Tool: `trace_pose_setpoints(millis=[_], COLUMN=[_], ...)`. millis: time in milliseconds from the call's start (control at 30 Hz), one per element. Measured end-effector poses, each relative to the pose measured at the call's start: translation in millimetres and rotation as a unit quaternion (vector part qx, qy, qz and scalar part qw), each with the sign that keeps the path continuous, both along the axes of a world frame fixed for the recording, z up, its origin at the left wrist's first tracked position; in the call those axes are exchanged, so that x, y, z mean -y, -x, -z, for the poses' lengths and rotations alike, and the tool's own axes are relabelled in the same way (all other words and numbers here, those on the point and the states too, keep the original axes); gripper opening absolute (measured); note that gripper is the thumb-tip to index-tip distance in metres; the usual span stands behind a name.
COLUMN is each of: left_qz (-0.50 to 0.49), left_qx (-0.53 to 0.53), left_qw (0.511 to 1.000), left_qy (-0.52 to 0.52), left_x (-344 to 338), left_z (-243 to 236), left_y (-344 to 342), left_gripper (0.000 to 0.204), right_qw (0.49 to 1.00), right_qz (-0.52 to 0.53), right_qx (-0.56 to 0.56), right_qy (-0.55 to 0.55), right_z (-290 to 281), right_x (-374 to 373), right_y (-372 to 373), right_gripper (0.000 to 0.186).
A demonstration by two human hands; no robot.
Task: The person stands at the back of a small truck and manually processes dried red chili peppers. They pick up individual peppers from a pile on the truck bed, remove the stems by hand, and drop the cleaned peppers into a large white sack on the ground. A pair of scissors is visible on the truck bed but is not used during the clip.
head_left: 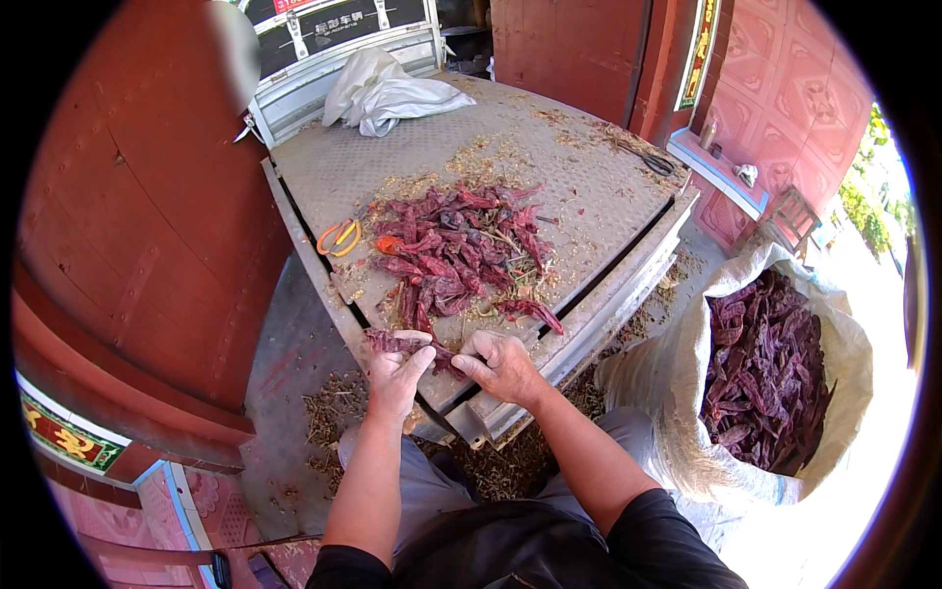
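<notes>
Between my two hands, over the near edge of the truck bed, is a dark red dried chili pepper (385, 343). My left hand (397, 373) pinches it between thumb and fingers. My right hand (497, 365) is closed at the pepper's other end, thumb and fingertips together; a bit of dark red shows at them. Just beyond lies a loose heap of dried chili peppers (456, 250) with an orange-red one among them. Scissors with orange and yellow handles (340, 238) rest at the heap's left.
A large white woven sack (677, 393), full of dried chilies (765, 373), stands open at my right. Crumpled white sacking (388, 90) lies at the bed's far end. Dark-handled shears (648, 157) sit near the far right corner. Seeds and stems scatter over the metal bed (334, 167) and ground.
</notes>
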State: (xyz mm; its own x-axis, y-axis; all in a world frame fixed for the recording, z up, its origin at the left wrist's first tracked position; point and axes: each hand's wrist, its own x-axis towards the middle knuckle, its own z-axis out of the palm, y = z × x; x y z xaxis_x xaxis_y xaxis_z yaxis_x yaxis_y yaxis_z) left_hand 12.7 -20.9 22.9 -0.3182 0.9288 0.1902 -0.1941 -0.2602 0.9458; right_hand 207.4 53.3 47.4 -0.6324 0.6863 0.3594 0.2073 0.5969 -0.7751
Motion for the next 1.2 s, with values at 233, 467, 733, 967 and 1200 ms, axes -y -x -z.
trace_pose_setpoints(millis=[233,467,733,967,1200], left_qz=[0.002,-0.003,-0.009,-0.014,-0.012], left_qx=[-0.001,0.002,-0.007,-0.011,-0.001], left_qw=[1.000,1.000,1.000,1.000,1.000], left_qy=[0.002,0.001,0.009,-0.004,0.019], left_x=[-0.5,-0.9,-0.9,-1.0,1.0], left_z=[2.9,1.7,2.2,1.4,-6.3], left_y=[0.9,-0.5,0.3,-0.4,-3.0], left_gripper=[0.024,0.022,0.022,0.023,0.022], right_qw=[1.000,1.000,0.999,0.999,0.998], right_qz=[-0.005,-0.003,-0.003,0.005,0.005], right_qx=[-0.005,-0.027,-0.032,-0.038,-0.051], right_qy=[0.001,0.008,0.013,0.035,0.032], right_z=[2.6,1.3,-0.2,-3.9,-3.8], right_x=[-1.3,-0.3,-0.1,1.6,1.8], right_y=[-0.1,0.2,-0.4,0.9,0.9], right_gripper=[0.030,0.027,0.024,0.027,0.025])
